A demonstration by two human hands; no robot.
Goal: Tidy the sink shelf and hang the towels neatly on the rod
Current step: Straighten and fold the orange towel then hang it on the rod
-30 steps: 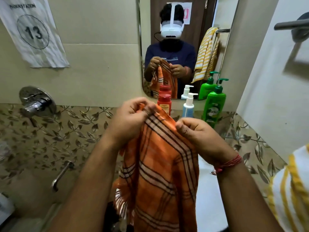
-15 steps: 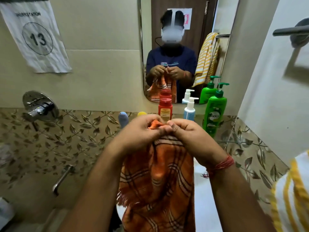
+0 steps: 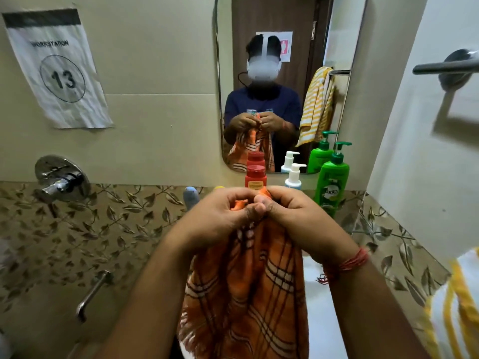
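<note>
Over the sink, both hands meet — the left hand (image 3: 220, 216) and right hand (image 3: 298, 218) pinch the orange checked towel (image 3: 248, 288) at its top edge, cloth hanging down before the shelf bottles.

Orange plaid towel (image 3: 248, 286) hanging bunched, yellow-striped towel (image 3: 456, 307) at rt edge

Left hand (image 3: 220, 218) and right hand (image 3: 298, 218) meet, fingers (image 3: 259, 207) curled, pinching.

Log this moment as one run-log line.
hands: left, right pinch orange towel top edge together | towel: hanging | rod: bare
</note>
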